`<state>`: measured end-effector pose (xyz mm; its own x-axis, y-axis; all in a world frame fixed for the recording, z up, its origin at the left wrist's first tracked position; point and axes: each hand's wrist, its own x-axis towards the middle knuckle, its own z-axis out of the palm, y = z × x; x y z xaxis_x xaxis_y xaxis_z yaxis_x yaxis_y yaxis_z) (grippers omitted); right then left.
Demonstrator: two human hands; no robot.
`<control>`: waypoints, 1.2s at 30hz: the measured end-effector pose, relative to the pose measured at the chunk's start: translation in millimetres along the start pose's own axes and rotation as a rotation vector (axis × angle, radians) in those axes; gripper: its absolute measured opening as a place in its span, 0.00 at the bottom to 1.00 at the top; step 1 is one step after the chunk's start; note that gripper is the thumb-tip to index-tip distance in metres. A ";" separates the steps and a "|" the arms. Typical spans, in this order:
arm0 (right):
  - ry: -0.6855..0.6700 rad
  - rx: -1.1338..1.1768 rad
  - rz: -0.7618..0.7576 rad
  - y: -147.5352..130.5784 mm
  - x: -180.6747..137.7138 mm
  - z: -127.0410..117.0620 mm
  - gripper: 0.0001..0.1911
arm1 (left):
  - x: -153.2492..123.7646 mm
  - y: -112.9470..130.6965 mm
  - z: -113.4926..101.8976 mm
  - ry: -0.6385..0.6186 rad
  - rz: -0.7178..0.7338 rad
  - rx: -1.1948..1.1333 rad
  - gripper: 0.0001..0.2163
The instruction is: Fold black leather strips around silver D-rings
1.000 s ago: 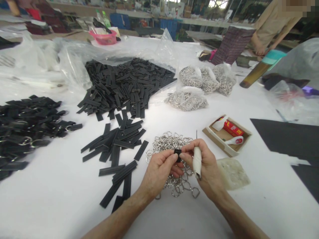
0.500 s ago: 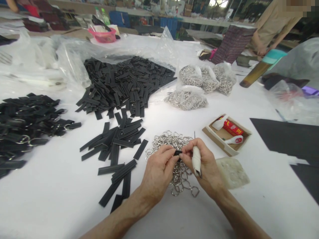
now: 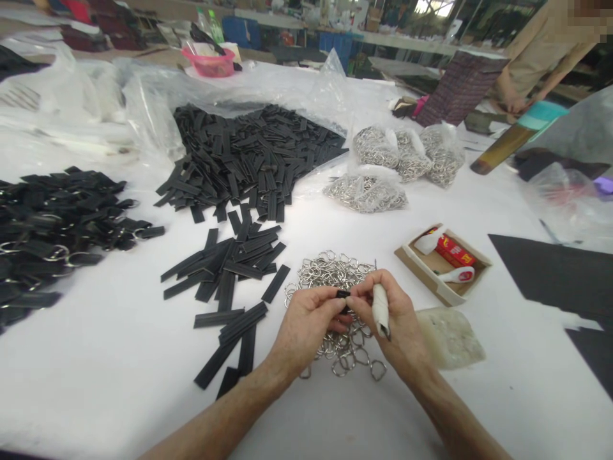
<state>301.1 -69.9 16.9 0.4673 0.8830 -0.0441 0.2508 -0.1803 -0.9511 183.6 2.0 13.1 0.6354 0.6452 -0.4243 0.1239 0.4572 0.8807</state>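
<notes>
Between the fingertips of both hands is a small black strip (image 3: 343, 294), folded short and mostly covered by the fingers. My left hand (image 3: 311, 326) pinches its left side. My right hand (image 3: 390, 313) pinches the other side and also keeps a thin tool with a white wrapped handle (image 3: 380, 310) in its grip, the slim metal tip pointing away from me. Under the hands spreads a pile of metal D-rings (image 3: 335, 269). Loose black strips (image 3: 225, 265) lie to the left of it. Whether a ring sits in the folded strip is hidden.
A large heap of black strips (image 3: 249, 153) rests on plastic at the back. Strips fitted with rings (image 3: 71, 223) are piled far left. Bagged rings (image 3: 366, 193), a small carton with glue (image 3: 443, 291), a translucent slab (image 3: 453, 338) and a bottle (image 3: 507, 144) stand right. A person (image 3: 536, 57) is behind.
The view has shifted slightly, so most things appear a little further right. Both hands stay together on the black strip, with the left fingers slightly rearranged underneath.
</notes>
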 end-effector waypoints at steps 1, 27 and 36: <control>0.006 -0.007 -0.007 -0.6 -0.3 0.0 0.07 | 0.1 -0.1 0.0 0.007 0.005 -0.018 0.07; 0.085 -0.061 -0.017 -2.4 -4.9 6.4 0.06 | 2.4 -6.8 0.2 -0.031 0.018 -0.147 0.06; 0.062 -0.056 -0.019 0.0 -4.3 6.2 0.07 | 2.8 -8.1 1.8 -0.033 -0.004 -0.209 0.04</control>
<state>293.8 -71.0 15.3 0.5133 0.8582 -0.0054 0.3061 -0.1889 -0.9331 185.8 -1.0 5.2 0.6605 0.6241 -0.4174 -0.0322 0.5790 0.8147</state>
